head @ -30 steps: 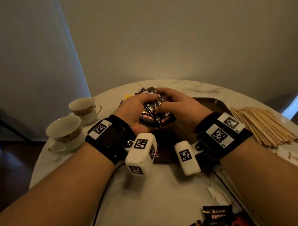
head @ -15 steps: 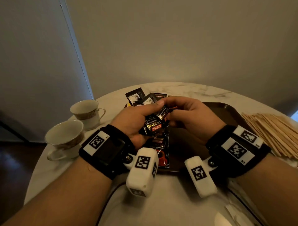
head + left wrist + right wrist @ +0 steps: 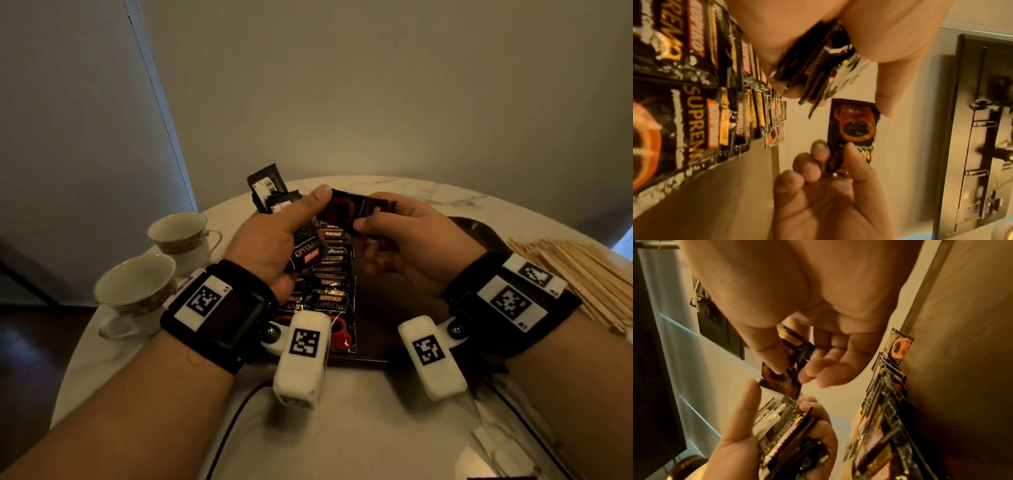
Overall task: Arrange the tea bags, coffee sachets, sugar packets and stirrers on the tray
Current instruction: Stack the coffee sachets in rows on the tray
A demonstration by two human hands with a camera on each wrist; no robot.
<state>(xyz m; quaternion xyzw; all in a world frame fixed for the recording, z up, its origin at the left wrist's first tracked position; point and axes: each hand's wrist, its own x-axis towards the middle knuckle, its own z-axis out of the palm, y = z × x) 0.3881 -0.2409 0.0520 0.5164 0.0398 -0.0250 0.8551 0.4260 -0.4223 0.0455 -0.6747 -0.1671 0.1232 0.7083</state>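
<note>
My left hand [image 3: 305, 219] grips a stack of black coffee sachets [image 3: 306, 251], seen edge-on in the left wrist view [image 3: 818, 73]. My right hand [image 3: 370, 214] pinches one sachet [image 3: 344, 212] by its end between thumb and fingers [image 3: 838, 154]. That sachet hangs just off the stack, and the left thumb [image 3: 752, 386] touches its corner. Below the hands a row of overlapped sachets [image 3: 330, 284] lies on the left part of the dark brown tray [image 3: 394, 308]. A heap of wooden stirrers [image 3: 575, 274] lies on the table right of the tray.
Two teacups [image 3: 185, 236] [image 3: 137, 287] stand at the table's left edge. Black packets with white labels [image 3: 267, 185] show beyond my left hand. White paper packets [image 3: 496, 445] and a dark cable [image 3: 239, 411] lie on the marble table [image 3: 359, 428] near me.
Both hands were cupped round the bunch of sachets over the tray. The right hand has since pinched the top sachet and drawn it off the stack, and both hands have risen slightly.
</note>
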